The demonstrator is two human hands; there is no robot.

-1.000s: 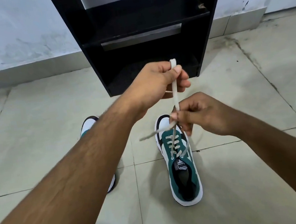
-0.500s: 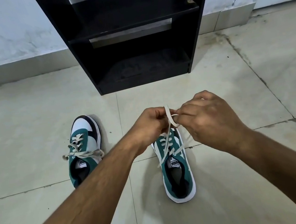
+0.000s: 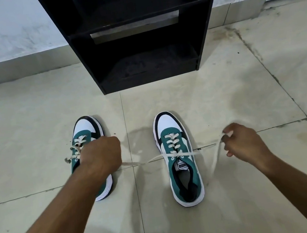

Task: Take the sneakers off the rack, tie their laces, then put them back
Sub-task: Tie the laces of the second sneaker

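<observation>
Two green, white and black sneakers stand on the tiled floor, toes toward the rack. The right sneaker (image 3: 179, 158) has its cream lace (image 3: 175, 154) stretched taut to both sides across the tongue. My left hand (image 3: 101, 158) grips the lace's left end, and it covers the middle of the left sneaker (image 3: 84, 133). My right hand (image 3: 242, 141) pinches the right end out to the side, with the loose tail blurred below it. The black shoe rack (image 3: 137, 30) stands against the wall with bare shelves.
Pale floor tiles with dark grout lines surround the shoes. A white scuffed wall with a low skirting runs behind the rack. A cracked, stained joint crosses the floor at the right.
Both hands were together over the right sneaker's laces; they have pulled apart sideways, drawing the lace ends tight. The view has tilted down.
</observation>
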